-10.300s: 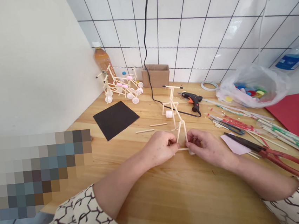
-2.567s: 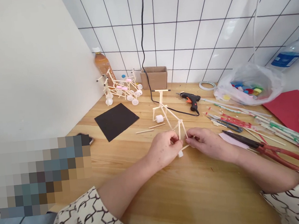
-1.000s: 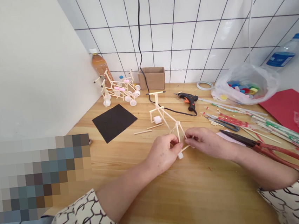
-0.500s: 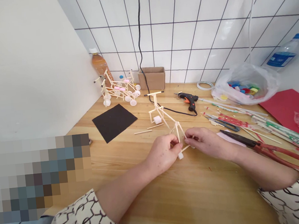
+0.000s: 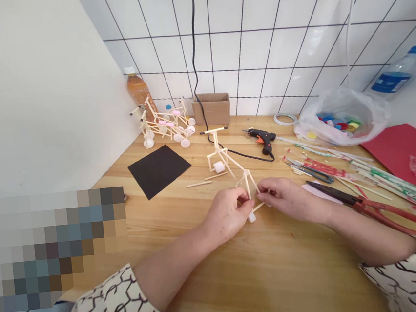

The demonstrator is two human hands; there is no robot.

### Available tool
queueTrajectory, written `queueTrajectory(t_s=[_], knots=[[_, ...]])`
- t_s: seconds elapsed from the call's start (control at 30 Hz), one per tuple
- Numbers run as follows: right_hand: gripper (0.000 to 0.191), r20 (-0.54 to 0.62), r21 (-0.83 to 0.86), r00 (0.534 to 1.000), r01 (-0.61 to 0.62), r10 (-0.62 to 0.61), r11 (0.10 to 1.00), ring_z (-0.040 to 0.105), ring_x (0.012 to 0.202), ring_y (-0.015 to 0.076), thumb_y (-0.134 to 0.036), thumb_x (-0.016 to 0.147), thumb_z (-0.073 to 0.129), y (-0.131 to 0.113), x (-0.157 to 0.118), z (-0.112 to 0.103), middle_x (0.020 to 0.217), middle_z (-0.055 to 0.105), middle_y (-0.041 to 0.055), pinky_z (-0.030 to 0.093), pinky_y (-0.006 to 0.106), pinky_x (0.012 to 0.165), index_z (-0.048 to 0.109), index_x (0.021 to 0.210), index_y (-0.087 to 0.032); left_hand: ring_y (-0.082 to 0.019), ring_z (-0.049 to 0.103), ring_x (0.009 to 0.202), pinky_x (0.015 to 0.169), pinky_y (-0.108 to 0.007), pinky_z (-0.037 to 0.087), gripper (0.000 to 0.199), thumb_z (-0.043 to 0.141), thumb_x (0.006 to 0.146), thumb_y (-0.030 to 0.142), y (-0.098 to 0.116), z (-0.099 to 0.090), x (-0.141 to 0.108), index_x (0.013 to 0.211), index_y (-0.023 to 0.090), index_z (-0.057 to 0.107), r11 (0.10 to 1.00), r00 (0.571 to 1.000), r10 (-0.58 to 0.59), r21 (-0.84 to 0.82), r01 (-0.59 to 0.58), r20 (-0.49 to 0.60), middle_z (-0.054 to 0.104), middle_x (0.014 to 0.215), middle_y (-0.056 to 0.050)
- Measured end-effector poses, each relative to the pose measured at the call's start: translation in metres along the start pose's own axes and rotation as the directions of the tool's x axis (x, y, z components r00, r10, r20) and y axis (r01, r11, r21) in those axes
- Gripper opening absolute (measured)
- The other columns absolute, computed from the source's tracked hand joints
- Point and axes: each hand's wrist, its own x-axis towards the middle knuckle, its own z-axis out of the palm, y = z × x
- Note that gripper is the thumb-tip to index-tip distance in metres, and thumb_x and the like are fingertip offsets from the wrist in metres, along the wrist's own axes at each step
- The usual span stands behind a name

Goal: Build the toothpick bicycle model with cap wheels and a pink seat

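Note:
A model tricycle (image 5: 232,158) made of thin pale wooden sticks stands on the table in front of me. Its handlebar (image 5: 213,131) has black ends and points away from me. One white wheel (image 5: 219,166) sits at its front, and another white wheel (image 5: 251,217) shows at the near left end of its rear axle. My left hand (image 5: 231,210) is closed, pinching the rear left stick of the frame just above that wheel. On the other side, my right hand (image 5: 280,197) pinches the rear right stick; its fingers mostly cover the wheel there.
Finished-looking stick tricycles (image 5: 168,123) stand at the back left beside a drink bottle (image 5: 138,91). A black sheet (image 5: 160,171) lies left. A glue gun (image 5: 263,138), small scissors (image 5: 310,172), large shears (image 5: 359,202), stick packets and a bag of caps (image 5: 340,118) occupy the right.

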Motion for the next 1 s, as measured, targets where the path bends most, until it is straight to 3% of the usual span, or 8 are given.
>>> queueTrajectory(t_s=[0.57, 1.0], knots=[[0.013, 0.055, 0.027, 0.998, -0.012, 0.011, 1.000, 0.050, 0.063, 0.0139, -0.022, 0.081, 0.047, 0.0007, -0.0011, -0.0065, 0.072, 0.059, 0.0013, 0.036, 0.026, 0.058, 0.059, 0.079, -0.017, -0.014, 0.057, 0.057, 0.052, -0.023, 0.041, 0.017, 0.051, 0.078, 0.028, -0.0028, 0.0011, 0.0006, 0.066, 0.016, 0.054, 1.000, 1.000, 0.006, -0.014, -0.006, 0.001, 0.061, 0.062, -0.001], [0.015, 0.019, 0.026, 1.000, 0.001, -0.001, 1.000, 0.050, 0.062, 0.0132, -0.016, 0.079, 0.045, -0.0009, -0.0008, -0.0057, 0.067, 0.057, 0.0006, 0.037, 0.025, 0.058, 0.056, 0.070, -0.017, -0.014, 0.058, 0.055, 0.050, -0.022, 0.041, 0.016, 0.051, 0.077, 0.027, 0.0008, -0.0006, -0.0003, 0.065, 0.017, 0.052, 0.999, 1.000, -0.013, -0.030, 0.013, 0.015, 0.061, 0.058, -0.001]])
